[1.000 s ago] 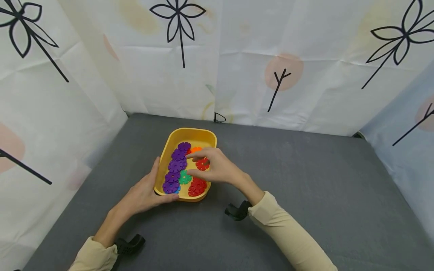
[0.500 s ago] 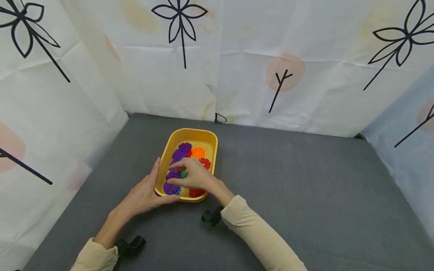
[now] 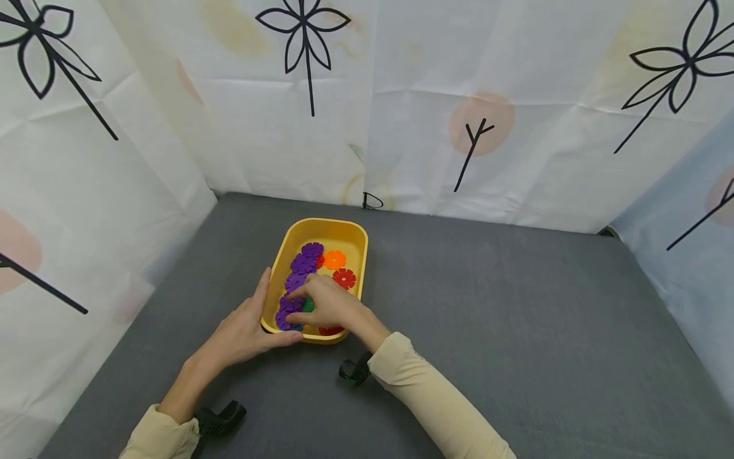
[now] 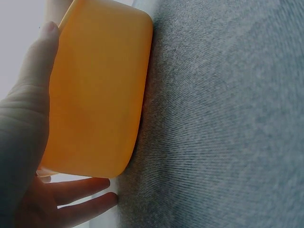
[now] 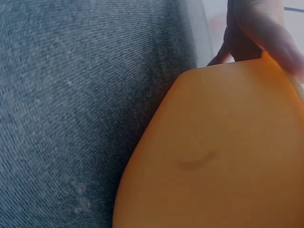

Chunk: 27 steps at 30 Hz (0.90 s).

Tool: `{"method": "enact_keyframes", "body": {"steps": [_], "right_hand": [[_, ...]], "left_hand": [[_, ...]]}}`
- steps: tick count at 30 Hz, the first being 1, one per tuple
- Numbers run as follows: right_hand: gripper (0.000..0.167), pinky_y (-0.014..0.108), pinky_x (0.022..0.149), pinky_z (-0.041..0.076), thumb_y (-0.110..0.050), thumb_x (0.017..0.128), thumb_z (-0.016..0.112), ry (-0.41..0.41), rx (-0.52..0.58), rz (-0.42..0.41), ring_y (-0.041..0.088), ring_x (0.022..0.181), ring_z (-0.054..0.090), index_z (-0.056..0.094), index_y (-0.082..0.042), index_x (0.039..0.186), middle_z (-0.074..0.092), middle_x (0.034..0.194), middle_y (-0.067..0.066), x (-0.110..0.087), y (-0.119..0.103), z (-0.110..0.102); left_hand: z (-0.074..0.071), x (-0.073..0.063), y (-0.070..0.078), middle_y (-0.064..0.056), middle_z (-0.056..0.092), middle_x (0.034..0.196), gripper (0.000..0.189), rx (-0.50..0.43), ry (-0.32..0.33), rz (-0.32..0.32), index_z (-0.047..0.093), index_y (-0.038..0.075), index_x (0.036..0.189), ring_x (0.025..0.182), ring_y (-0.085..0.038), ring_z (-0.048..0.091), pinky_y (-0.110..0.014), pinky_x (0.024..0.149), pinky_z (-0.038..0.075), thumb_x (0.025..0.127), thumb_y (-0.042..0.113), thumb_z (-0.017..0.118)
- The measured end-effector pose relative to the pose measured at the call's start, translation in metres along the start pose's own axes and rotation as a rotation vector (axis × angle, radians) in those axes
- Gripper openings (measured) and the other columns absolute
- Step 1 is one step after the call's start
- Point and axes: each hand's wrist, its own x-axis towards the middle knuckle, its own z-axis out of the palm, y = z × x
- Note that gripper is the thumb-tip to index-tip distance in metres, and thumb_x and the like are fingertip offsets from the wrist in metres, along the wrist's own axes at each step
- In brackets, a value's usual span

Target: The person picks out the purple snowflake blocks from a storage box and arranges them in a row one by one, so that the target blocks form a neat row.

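The left hand (image 3: 243, 325) holds the near left corner of the one yellow box (image 3: 339, 233), thumb on the near rim and fingers spread along the left wall. The right hand (image 3: 328, 302) is over the box's near half, thumb and forefinger a little apart at the purple pieces (image 3: 302, 262); whether it has hold of one I cannot tell.

At least five purple pieces overlap in a row along the left side; the exact count is hidden. One green piece (image 3: 308, 305) shows partly beneath the right hand, and a bit of blue (image 3: 298, 328) at the near end of the row. Red pieces (image 3: 344, 278) show in three spots, one partly hidden by the right hand. One orange piece (image 3: 334, 259) lies farther back.

Two beige sleeves (image 3: 438, 395) and two black wrist mounts (image 3: 220, 418) follow. The box stands on one grey table (image 3: 516, 319), before white cloth (image 3: 413, 140) with three black-line flowers (image 3: 302, 21).
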Motion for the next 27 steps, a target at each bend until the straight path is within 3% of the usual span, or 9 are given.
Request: {"method": "enact_keyframes", "body": {"steps": [7, 13, 16, 22, 27], "right_hand": [[0.040, 0.024, 0.088, 0.042, -0.044, 0.092, 0.075, -0.014, -0.083, 0.049, 0.013, 0.100, 0.050, 0.076, -0.022, 0.124, 0.067, 0.117, 0.000, 0.0002, 0.0000, 0.0034], [0.031, 0.021, 0.086, 0.043, -0.042, 0.087, 0.081, 0.022, -0.057, 0.036, 0.010, 0.093, 0.051, 0.080, -0.018, 0.106, 0.068, 0.102, -0.003, -0.0009, 0.0011, 0.0030], [0.037, 0.017, 0.084, 0.047, -0.041, 0.084, 0.083, 0.036, -0.045, 0.029, 0.010, 0.090, 0.055, 0.077, -0.015, 0.109, 0.070, 0.102, -0.003, -0.0008, 0.0010, 0.0029], [0.052, 0.023, 0.097, 0.053, -0.036, 0.084, 0.084, 0.025, 0.020, 0.092, 0.015, 0.109, 0.064, 0.070, -0.013, 0.129, 0.072, 0.122, 0.002, -0.0001, -0.0014, 0.0031], [0.053, 0.025, 0.098, 0.053, -0.035, 0.084, 0.084, -0.003, 0.032, 0.144, 0.015, 0.110, 0.062, 0.071, -0.013, 0.131, 0.071, 0.123, 0.003, -0.0002, -0.0015, 0.0028]], "left_hand": [[0.0011, 0.0010, -0.0003, -0.030, 0.049, 0.149, 0.132, -0.004, 0.002, -0.005, -0.009, 0.008, 0.164, 0.121, -0.042, 0.060, -0.063, 0.091, 0.052, 0.082, 0.063, 0.077], [0.0007, 0.0013, -0.0008, -0.028, 0.053, 0.143, 0.132, -0.009, 0.002, -0.012, -0.009, 0.008, 0.164, 0.109, -0.032, 0.061, -0.054, 0.086, 0.055, 0.081, 0.061, 0.079], [0.0009, 0.0013, -0.0008, -0.027, 0.054, 0.141, 0.132, -0.011, 0.001, -0.007, -0.009, 0.008, 0.164, 0.107, -0.030, 0.061, -0.053, 0.085, 0.055, 0.081, 0.061, 0.079], [0.0021, 0.0009, -0.0028, -0.027, 0.053, 0.144, 0.131, -0.022, -0.001, -0.006, -0.009, 0.008, 0.164, 0.111, -0.032, 0.061, -0.056, 0.089, 0.054, 0.082, 0.061, 0.078], [0.0026, 0.0014, -0.0021, -0.026, 0.053, 0.144, 0.132, -0.021, 0.002, -0.011, -0.009, 0.008, 0.164, 0.111, -0.031, 0.061, -0.055, 0.090, 0.055, 0.081, 0.061, 0.079]]}}
